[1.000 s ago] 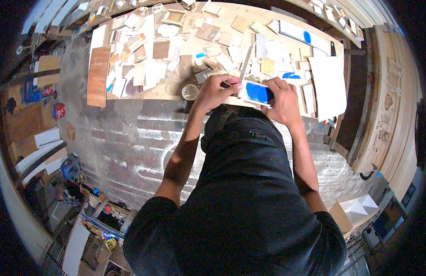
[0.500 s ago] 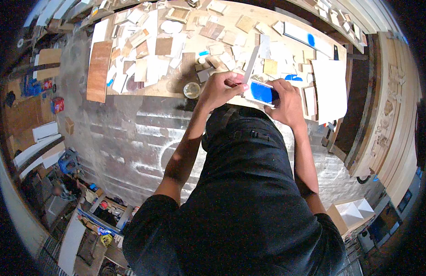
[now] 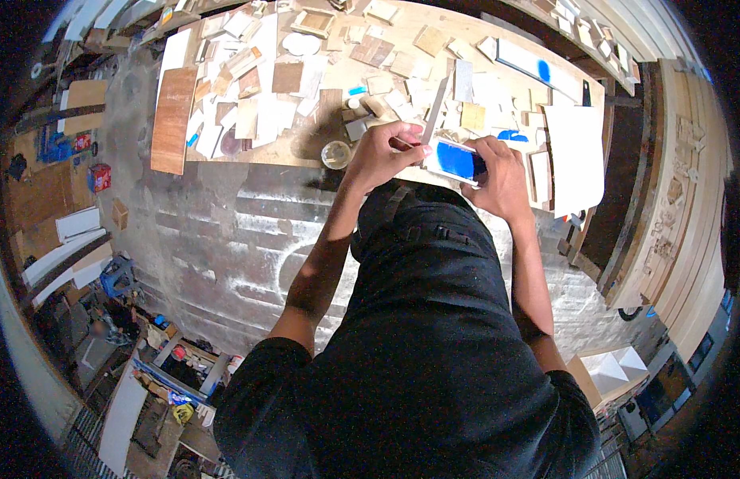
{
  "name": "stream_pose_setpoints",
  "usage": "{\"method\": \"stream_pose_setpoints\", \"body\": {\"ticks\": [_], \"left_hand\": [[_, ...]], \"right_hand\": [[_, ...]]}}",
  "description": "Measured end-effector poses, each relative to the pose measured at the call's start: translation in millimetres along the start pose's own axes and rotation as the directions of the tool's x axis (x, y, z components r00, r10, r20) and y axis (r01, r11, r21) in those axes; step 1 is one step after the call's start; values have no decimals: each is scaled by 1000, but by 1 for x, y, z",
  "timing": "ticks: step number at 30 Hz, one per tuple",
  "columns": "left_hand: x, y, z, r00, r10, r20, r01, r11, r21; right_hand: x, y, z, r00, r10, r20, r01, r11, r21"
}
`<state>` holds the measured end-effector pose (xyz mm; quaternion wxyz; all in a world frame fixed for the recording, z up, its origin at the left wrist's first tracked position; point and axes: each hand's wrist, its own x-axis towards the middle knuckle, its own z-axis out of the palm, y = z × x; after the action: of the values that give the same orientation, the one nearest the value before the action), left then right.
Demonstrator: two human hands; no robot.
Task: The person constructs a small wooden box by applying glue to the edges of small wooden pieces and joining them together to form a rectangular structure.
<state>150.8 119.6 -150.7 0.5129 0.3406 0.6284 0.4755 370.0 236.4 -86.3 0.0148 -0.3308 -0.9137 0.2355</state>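
Observation:
My left hand (image 3: 388,153) pinches the lower end of a thin pale strip (image 3: 437,110), which points up and away over the table. Close beside it, my right hand (image 3: 497,169) grips the right end of a small white-edged box-like piece (image 3: 454,160) with a bright blue face. The strip's lower end and the left edge of the blue-faced piece are close together; whether they touch I cannot tell. Both hands are at the table's near edge, just in front of my body. A clear round tub (image 3: 335,155) stands left of my left hand.
Loose wood and white board pieces (image 3: 246,118) crowd the wooden table (image 3: 338,78). A brown board (image 3: 174,120) lies at its left end, a large white sheet (image 3: 575,160) at its right. Long planks (image 3: 689,207) run along the right side. A blue stool-like object (image 3: 118,275) is on the left.
Both hands keep their holds almost unchanged. The table and its pieces sit very slightly lower and further right in the view.

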Motion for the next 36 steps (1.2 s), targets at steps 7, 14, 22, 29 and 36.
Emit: {"method": "stream_pose_setpoints", "body": {"ticks": [7,14,22,29,36], "left_hand": [[-3,1,-3,1000,-10,13,11,998,-60],[-4,1,-6,1000,1,22,0,999,-39],[-5,0,-9,999,-37,32,41,990,-138],[-6,8,-9,998,-47,32,52,984,-171],[-3,7,-8,999,-20,38,26,984,-174]], "right_hand": [[1,-2,-2,1000,3,10,-3,1000,4],[2,-8,-6,999,15,29,-13,999,-44],[4,-15,-13,1000,9,29,-7,998,-62],[5,-15,-15,1000,-10,1,10,999,-53],[5,-14,-18,1000,-9,-16,8,998,-61]]}}
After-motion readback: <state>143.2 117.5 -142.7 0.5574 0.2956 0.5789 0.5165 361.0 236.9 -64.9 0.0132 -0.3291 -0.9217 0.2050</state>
